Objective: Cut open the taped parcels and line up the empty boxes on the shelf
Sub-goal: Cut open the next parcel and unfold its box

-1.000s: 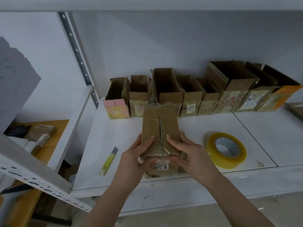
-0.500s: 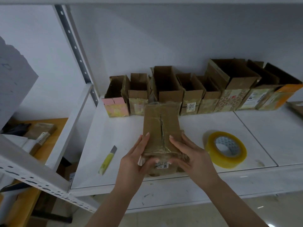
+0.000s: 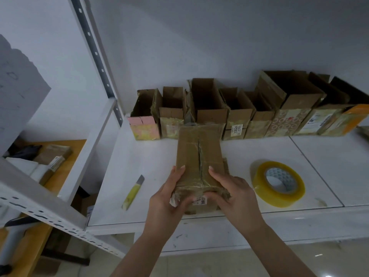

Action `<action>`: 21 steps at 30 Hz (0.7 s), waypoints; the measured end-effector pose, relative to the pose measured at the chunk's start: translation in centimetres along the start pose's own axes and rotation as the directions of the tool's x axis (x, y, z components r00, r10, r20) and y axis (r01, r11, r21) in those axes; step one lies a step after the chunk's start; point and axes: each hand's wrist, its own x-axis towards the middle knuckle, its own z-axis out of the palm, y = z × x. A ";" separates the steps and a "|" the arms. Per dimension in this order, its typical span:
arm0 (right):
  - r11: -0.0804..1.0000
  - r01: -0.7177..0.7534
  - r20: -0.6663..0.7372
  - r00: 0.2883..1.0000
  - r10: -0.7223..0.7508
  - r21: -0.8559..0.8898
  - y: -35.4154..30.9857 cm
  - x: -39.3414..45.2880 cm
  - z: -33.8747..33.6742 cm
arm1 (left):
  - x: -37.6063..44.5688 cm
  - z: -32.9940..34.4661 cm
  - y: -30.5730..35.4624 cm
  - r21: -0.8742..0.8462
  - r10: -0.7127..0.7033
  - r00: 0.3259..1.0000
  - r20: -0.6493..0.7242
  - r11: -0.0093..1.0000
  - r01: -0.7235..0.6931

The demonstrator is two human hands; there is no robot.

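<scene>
Head camera, looking forward-down, close over shelf (image 3: 151, 156).

Both hands are gripping a taped parcel (image 3: 199, 158) at the front of the white shelf (image 3: 155, 156), left hand (image 3: 169, 198) and right hand (image 3: 233, 194) curling round its near end with a slit running down the top tape. A yellow box cutter (image 3: 132, 192) is lying off to the left and a tape roll (image 3: 278, 183) is sitting just right. A row of opened boxes (image 3: 239, 114) is standing along the back wall.
</scene>
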 end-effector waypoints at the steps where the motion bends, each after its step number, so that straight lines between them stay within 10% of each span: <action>1: 1.000 0.001 -0.029 1.000 -0.001 -0.014 -0.2 0.1 0.2 | 0.0 0.2 0.1 -0.003 -0.014 1.000 -0.028 1.000 0.014; 21: 0.900 -0.378 0.124 0.925 0.359 0.218 -5.7 4.1 -5.4 | 2.7 -1.0 7.5 -0.103 -0.087 0.989 -0.122 0.992 0.075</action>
